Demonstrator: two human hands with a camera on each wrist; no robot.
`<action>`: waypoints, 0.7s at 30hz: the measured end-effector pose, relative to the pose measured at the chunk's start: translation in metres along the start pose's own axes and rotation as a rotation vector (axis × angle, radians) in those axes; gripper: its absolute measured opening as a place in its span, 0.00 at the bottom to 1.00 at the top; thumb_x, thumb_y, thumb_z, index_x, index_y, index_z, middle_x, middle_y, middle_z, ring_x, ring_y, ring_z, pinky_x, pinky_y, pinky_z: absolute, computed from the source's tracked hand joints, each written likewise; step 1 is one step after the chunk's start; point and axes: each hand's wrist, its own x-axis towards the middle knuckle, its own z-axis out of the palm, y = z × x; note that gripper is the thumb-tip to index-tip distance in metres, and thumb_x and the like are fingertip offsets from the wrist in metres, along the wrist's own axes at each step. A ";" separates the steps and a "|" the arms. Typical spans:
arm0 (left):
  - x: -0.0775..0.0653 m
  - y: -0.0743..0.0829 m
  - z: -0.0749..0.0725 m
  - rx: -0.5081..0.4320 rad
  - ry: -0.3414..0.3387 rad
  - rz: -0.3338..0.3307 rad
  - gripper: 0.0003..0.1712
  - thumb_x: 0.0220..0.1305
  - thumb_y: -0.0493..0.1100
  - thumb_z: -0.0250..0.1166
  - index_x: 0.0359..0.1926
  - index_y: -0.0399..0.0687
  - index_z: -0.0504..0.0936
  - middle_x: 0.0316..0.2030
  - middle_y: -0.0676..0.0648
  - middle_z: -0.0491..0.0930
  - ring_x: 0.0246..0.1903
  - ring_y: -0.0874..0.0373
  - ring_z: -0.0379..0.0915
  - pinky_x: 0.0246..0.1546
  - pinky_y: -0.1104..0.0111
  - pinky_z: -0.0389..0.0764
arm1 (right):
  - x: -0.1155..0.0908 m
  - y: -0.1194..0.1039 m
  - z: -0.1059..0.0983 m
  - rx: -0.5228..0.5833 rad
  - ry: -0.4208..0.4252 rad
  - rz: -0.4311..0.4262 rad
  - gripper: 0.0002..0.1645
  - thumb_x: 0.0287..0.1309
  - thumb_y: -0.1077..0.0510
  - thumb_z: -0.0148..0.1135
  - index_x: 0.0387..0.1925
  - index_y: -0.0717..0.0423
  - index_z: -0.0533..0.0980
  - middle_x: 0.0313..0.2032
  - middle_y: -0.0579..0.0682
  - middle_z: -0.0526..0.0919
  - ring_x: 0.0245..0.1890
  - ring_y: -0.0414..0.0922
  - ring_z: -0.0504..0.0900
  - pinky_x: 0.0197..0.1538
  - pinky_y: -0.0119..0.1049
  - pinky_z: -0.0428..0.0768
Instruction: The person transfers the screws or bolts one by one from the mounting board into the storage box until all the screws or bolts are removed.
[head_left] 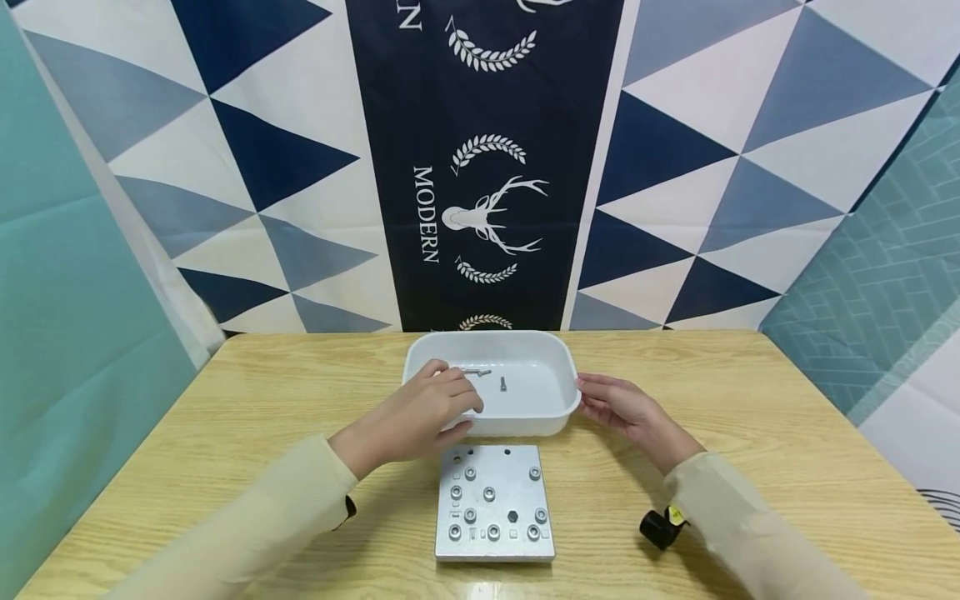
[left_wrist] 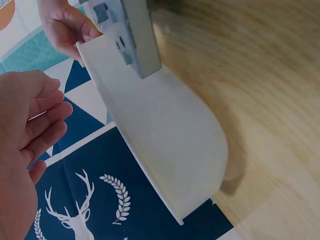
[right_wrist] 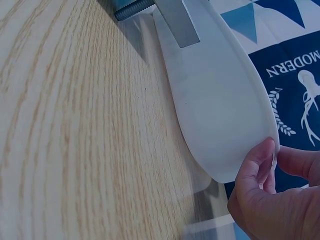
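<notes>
A white plastic tray (head_left: 525,425) stands at the back middle of the table, with several small screws (head_left: 503,384) lying on its floor. My right hand (head_left: 618,408) pinches the rim at the tray's right end, its fingers (right_wrist: 255,162) against the outer wall. Over the tray's left front part hovers my left hand (head_left: 431,408), fingers loosely bent. In the left wrist view nothing shows in that left hand (left_wrist: 32,125), which is apart from the tray wall (left_wrist: 165,130). It hides part of the tray's left side in the head view.
In front of the tray lies a silver metal plate (head_left: 495,546) with several socket-head screws and some bare holes. In the left wrist view, the plate's corner (left_wrist: 142,45) overlaps the tray. A black device (head_left: 660,529) is by the right sleeve. A patterned cloth (head_left: 487,125) hangs behind the table.
</notes>
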 end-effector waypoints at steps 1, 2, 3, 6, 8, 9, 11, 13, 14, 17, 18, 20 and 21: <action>-0.003 0.001 0.000 0.008 0.001 0.003 0.09 0.59 0.44 0.67 0.41 0.53 0.81 0.38 0.58 0.83 0.44 0.62 0.74 0.53 0.64 0.68 | 0.000 0.000 0.000 -0.001 -0.002 0.000 0.39 0.67 0.60 0.52 0.71 0.71 0.48 0.34 0.42 0.82 0.34 0.32 0.81 0.42 0.23 0.81; -0.005 0.002 0.000 0.013 0.001 0.006 0.09 0.59 0.45 0.67 0.41 0.53 0.81 0.38 0.58 0.82 0.44 0.62 0.74 0.53 0.65 0.68 | 0.000 0.000 0.000 -0.002 -0.004 -0.001 0.39 0.67 0.60 0.52 0.71 0.71 0.47 0.34 0.42 0.81 0.34 0.32 0.81 0.42 0.23 0.81; -0.008 0.003 0.000 0.015 0.003 0.008 0.09 0.59 0.45 0.67 0.42 0.53 0.81 0.38 0.58 0.82 0.44 0.62 0.74 0.53 0.65 0.68 | 0.000 0.001 0.000 -0.004 -0.005 -0.002 0.39 0.67 0.60 0.52 0.71 0.71 0.47 0.34 0.42 0.81 0.34 0.32 0.81 0.43 0.23 0.81; -0.014 0.007 -0.001 0.010 0.013 0.018 0.10 0.58 0.45 0.67 0.42 0.54 0.80 0.38 0.58 0.82 0.44 0.62 0.74 0.52 0.65 0.68 | 0.000 0.001 0.000 -0.018 -0.007 -0.006 0.39 0.68 0.59 0.51 0.71 0.71 0.47 0.34 0.42 0.81 0.34 0.32 0.80 0.43 0.23 0.81; -0.018 0.010 0.000 0.002 0.020 0.025 0.11 0.58 0.45 0.68 0.42 0.54 0.81 0.38 0.59 0.82 0.43 0.63 0.74 0.52 0.66 0.69 | 0.000 0.002 -0.001 -0.026 -0.007 -0.009 0.39 0.68 0.59 0.51 0.71 0.71 0.47 0.34 0.42 0.81 0.34 0.32 0.80 0.43 0.23 0.81; -0.020 0.011 0.000 -0.002 0.025 0.032 0.11 0.57 0.45 0.68 0.42 0.54 0.81 0.38 0.59 0.82 0.43 0.63 0.74 0.52 0.66 0.69 | 0.000 0.002 -0.001 -0.029 -0.005 -0.011 0.38 0.68 0.59 0.50 0.71 0.70 0.48 0.34 0.42 0.81 0.34 0.32 0.80 0.42 0.23 0.81; -0.023 0.014 0.002 -0.006 0.036 0.047 0.11 0.57 0.46 0.68 0.42 0.54 0.81 0.38 0.59 0.83 0.43 0.63 0.74 0.52 0.66 0.70 | 0.001 0.002 -0.001 -0.032 -0.005 -0.012 0.38 0.68 0.59 0.50 0.71 0.70 0.48 0.34 0.42 0.81 0.34 0.32 0.80 0.42 0.23 0.81; -0.027 0.017 0.004 -0.002 0.048 0.066 0.11 0.57 0.46 0.68 0.41 0.54 0.81 0.37 0.59 0.83 0.42 0.63 0.74 0.51 0.67 0.70 | 0.001 0.003 -0.001 -0.028 -0.005 -0.011 0.38 0.68 0.59 0.51 0.71 0.70 0.48 0.33 0.41 0.81 0.34 0.32 0.80 0.42 0.23 0.81; -0.029 0.019 0.006 0.001 0.054 0.076 0.10 0.57 0.47 0.68 0.41 0.54 0.81 0.37 0.59 0.83 0.42 0.64 0.74 0.51 0.67 0.70 | 0.001 0.003 -0.001 -0.027 -0.005 -0.011 0.38 0.68 0.59 0.51 0.71 0.70 0.48 0.33 0.41 0.81 0.34 0.32 0.81 0.42 0.23 0.81; -0.035 0.022 0.010 0.002 0.072 0.091 0.09 0.56 0.47 0.69 0.38 0.54 0.81 0.36 0.59 0.83 0.40 0.64 0.74 0.50 0.68 0.70 | 0.000 0.003 -0.001 -0.026 -0.004 -0.010 0.38 0.68 0.59 0.51 0.71 0.70 0.48 0.32 0.41 0.81 0.33 0.32 0.81 0.42 0.23 0.81; -0.037 0.023 0.011 0.000 0.073 0.093 0.09 0.56 0.46 0.69 0.38 0.55 0.81 0.35 0.60 0.83 0.40 0.64 0.74 0.50 0.68 0.70 | 0.000 0.003 -0.001 -0.027 -0.004 -0.010 0.38 0.68 0.59 0.51 0.71 0.70 0.48 0.32 0.40 0.81 0.33 0.32 0.80 0.41 0.23 0.81; -0.041 0.025 0.014 -0.006 0.072 0.093 0.09 0.55 0.46 0.69 0.38 0.55 0.81 0.35 0.60 0.83 0.40 0.65 0.74 0.50 0.68 0.70 | 0.000 0.003 0.000 -0.029 -0.005 -0.012 0.38 0.68 0.59 0.51 0.71 0.70 0.48 0.32 0.40 0.81 0.33 0.32 0.80 0.41 0.22 0.81; -0.043 0.026 0.014 -0.010 0.069 0.091 0.09 0.54 0.46 0.70 0.38 0.56 0.82 0.35 0.60 0.83 0.40 0.65 0.74 0.50 0.68 0.70 | -0.001 0.002 0.000 -0.029 -0.008 -0.012 0.38 0.68 0.59 0.51 0.71 0.70 0.48 0.32 0.40 0.81 0.33 0.31 0.80 0.41 0.22 0.81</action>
